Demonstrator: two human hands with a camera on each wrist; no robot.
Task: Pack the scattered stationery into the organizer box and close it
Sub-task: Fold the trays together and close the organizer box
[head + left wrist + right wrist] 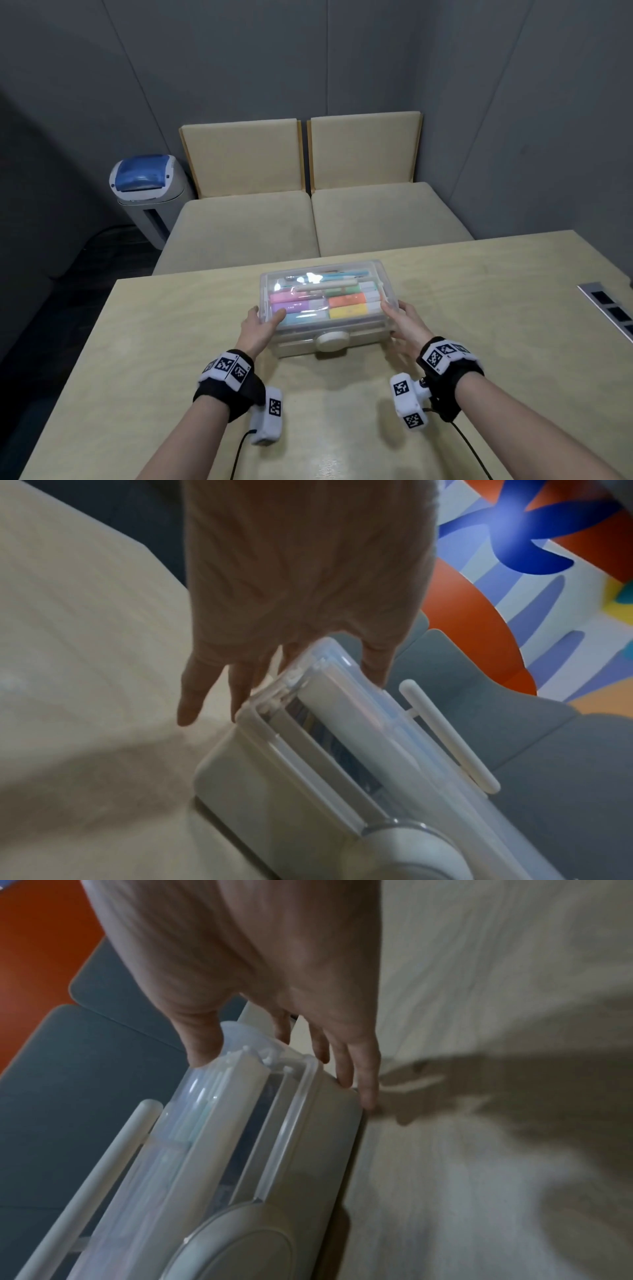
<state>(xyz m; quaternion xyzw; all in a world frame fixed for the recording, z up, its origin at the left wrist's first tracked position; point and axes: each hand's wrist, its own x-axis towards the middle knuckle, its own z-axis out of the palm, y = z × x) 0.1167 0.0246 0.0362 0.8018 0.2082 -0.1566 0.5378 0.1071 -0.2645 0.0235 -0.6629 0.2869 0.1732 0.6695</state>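
The organizer box, filled and lidded, sat mid-table. The left hand and right hand clasped its near corners, thumbs on the lid. Its smooth, rigid plastic likely handled stiff, fairly light and somewhat slippery, best gripped at the end walls.

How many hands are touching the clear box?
2. The left hand holds the organizer box at its near-left corner, and the right hand holds its near-right corner.

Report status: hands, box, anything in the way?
Left hand and right hand hold the box by its ends. Lid down, stationery inside, latch state unclear. Table around it unobstructed.
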